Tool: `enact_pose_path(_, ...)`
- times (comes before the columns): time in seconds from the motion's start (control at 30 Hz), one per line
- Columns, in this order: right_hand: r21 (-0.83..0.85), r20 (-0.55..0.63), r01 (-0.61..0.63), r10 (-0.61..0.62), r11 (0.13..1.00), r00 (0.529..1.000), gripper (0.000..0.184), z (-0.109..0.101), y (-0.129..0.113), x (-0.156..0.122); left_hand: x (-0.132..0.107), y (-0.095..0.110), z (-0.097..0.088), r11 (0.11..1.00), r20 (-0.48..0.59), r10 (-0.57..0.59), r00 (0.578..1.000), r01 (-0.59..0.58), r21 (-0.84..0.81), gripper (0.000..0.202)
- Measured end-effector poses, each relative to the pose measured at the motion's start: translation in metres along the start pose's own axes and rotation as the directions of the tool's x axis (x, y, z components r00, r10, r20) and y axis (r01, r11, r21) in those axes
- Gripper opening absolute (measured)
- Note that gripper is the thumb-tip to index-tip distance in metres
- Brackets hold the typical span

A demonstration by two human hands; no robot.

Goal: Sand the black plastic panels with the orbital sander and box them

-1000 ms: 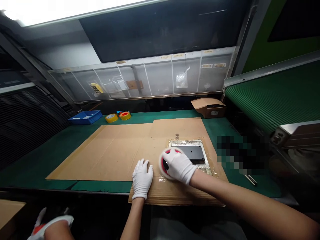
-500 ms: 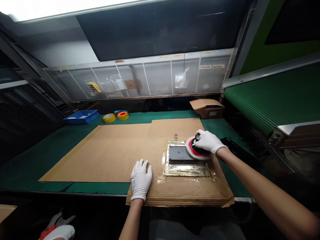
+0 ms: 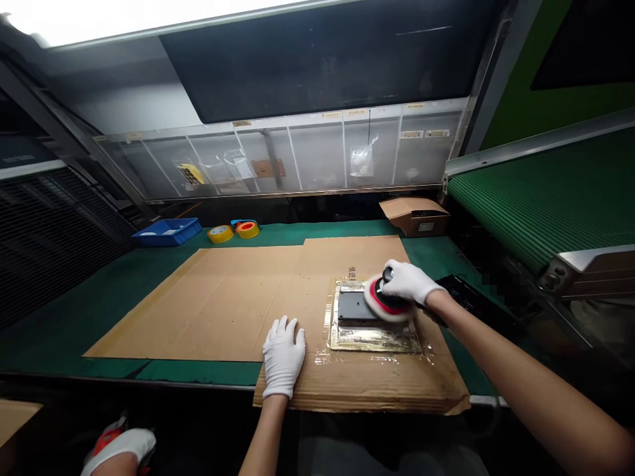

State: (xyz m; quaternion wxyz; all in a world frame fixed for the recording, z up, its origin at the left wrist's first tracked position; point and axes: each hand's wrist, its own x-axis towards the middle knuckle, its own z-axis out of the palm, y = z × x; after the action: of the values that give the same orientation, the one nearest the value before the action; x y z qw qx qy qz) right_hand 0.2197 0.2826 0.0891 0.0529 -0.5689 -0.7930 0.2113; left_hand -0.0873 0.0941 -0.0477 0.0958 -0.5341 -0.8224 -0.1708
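**Gloved right hand [image 3: 409, 282] clenched on a round buffer [image 3: 387, 301] over a dark panel [image 3: 353, 307]**

At the far lower left, a co-worker's white glove [image 3: 122, 444] shows at the frame edge, with something red behind it, too cut off to tell what. Toward the back of the green-topped bench [image 3: 59, 317], a blue plastic tray [image 3: 167, 233] sits just beside a yellow tape roll [image 3: 221, 233] and an orange tape roll [image 3: 247, 229]. A broad cardboard sheet [image 3: 213, 311] lies flat on the bench, its long axis running left to right. The person's left hand [image 3: 284, 357], also in a white glove, rests open and palm down on it, fingers spread, grasping nothing. To its right, the panel lies on a foil-edged patch [image 3: 374, 342] under glossy film, its long axis also left to right and its right end covered by the buffer. The buffer's white pad sits tilted, its black knob [image 3: 387, 275] pointing up and away, with the right hand closed around it. Further right lie a long black strip [image 3: 476, 297], a small cardboard box [image 3: 414, 218] and a green belt conveyor [image 3: 546, 185].
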Motion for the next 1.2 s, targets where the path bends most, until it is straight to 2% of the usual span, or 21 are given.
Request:
enact_pose_path(0.1, -0.032, 0.094, -0.033, 0.036, 0.999, 0.995, 0.046, -0.011, -0.01, 0.045, -0.001, 0.002, -0.001, 1.0, 0.014, -0.019, 1.0, 0.019, 0.001, 0.033)
enact_pose_path(0.2, -0.037, 0.227, 0.019, -0.011, 0.999, 0.974, 0.041, -0.013, -0.031, 0.071, -0.001, 0.003, -0.002, 1.0, 0.026, -0.03, 0.999, 0.03, 0.002, 0.033)
enact_pose_path(0.27, -0.032, 0.307, 0.084, -0.071, 0.996, 0.949, 0.033, -0.007, -0.055, 0.08, -0.001, 0.002, -0.003, 0.999, 0.031, -0.034, 0.999, 0.034, 0.003, 0.033)
enact_pose_path(0.33, -0.018, 0.357, 0.141, -0.126, 0.99, 0.926, 0.033, 0.004, -0.083, 0.085, -0.001, 0.002, -0.003, 0.999, 0.034, -0.034, 0.999, 0.034, 0.005, 0.034)
enact_pose_path(0.43, -0.002, 0.373, 0.194, -0.179, 0.981, 0.91, 0.047, 0.018, -0.122, 0.089, -0.001, 0.0, -0.003, 0.999, 0.036, -0.034, 0.999, 0.034, 0.003, 0.035)
enact_pose_path(0.5, 0.001, 0.362, 0.207, -0.193, 0.978, 0.912, 0.054, 0.022, -0.133, 0.09, -0.001, -0.001, -0.002, 0.999, 0.037, -0.036, 0.999, 0.036, -0.006, 0.035)
enact_pose_path(0.6, -0.009, 0.338, 0.16, -0.148, 0.987, 0.929, 0.057, 0.016, -0.117, 0.084, -0.001, -0.002, -0.001, 0.999, 0.035, -0.041, 0.999, 0.042, -0.032, 0.035)
enact_pose_path(0.73, -0.055, 0.265, 0.012, 0.003, 0.998, 0.964, 0.05, -0.007, -0.053, 0.067, -0.001, -0.002, 0.001, 0.997, 0.006, -0.043, 0.999, 0.043, -0.066, 0.033)
enact_pose_path(0.8, -0.079, 0.241, -0.061, 0.079, 0.995, 0.967, 0.044, -0.018, -0.021, 0.06, -0.002, -0.002, 0.003, 0.997, -0.01, -0.042, 0.999, 0.041, -0.072, 0.033)
enact_pose_path(0.87, -0.098, 0.238, -0.097, 0.118, 0.991, 0.964, 0.038, -0.022, -0.005, 0.058, -0.002, -0.001, 0.005, 0.997, -0.02, -0.045, 0.999, 0.043, -0.071, 0.033)
enact_pose_path(0.9, -0.103, 0.239, -0.095, 0.117, 0.99, 0.964, 0.036, -0.022, -0.004, 0.06, -0.002, -0.001, 0.006, 0.997, -0.022, -0.046, 0.999, 0.045, -0.07, 0.033)
enact_pose_path(0.97, -0.103, 0.245, -0.055, 0.079, 0.993, 0.966, 0.035, -0.015, -0.017, 0.066, -0.002, -0.002, 0.006, 0.996, -0.019, -0.052, 0.998, 0.051, -0.074, 0.034)
enact_pose_path(1.1, -0.084, 0.244, 0.108, -0.085, 0.991, 0.966, 0.048, 0.008, -0.078, 0.075, -0.004, -0.004, 0.004, 0.994, 0.011, -0.062, 0.998, 0.063, -0.087, 0.035)
enact_pose_path(1.2, -0.089, 0.204, 0.225, -0.204, 0.97, 0.958, 0.057, 0.023, -0.112, 0.061, -0.005, -0.006, 0.003, 0.994, 0.021, -0.068, 0.997, 0.07, -0.088, 0.036)
